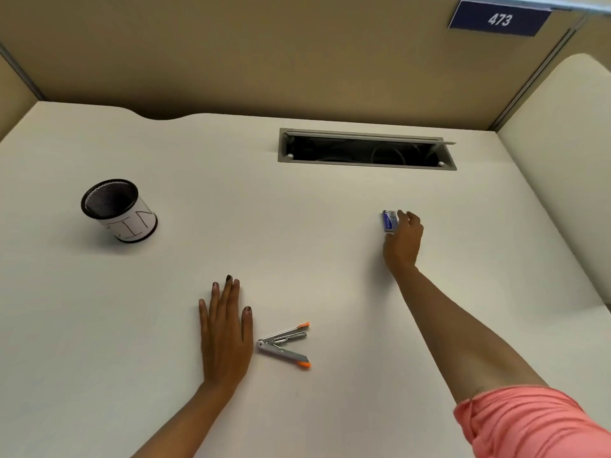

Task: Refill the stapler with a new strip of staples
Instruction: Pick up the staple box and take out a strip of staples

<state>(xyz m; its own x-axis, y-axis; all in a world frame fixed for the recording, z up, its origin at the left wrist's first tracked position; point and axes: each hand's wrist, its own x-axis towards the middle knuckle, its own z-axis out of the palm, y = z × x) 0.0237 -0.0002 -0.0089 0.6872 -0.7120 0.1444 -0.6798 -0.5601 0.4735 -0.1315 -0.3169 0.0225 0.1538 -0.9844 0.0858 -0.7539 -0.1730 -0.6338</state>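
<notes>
A small silver stapler (284,346) with orange tips lies swung apart in a V on the white desk, near the front middle. My left hand (226,332) rests flat on the desk just left of it, fingers together, holding nothing. Farther back on the right, my right hand (404,241) reaches out, its fingertips closed around a small blue box of staples (388,220) that sits on or just above the desk.
A black mesh pen cup (117,209) with a white paper label stands at the left. A cable slot (365,150) with its lid raised is cut into the desk at the back. Tan partition walls enclose the desk; a sign reads 473.
</notes>
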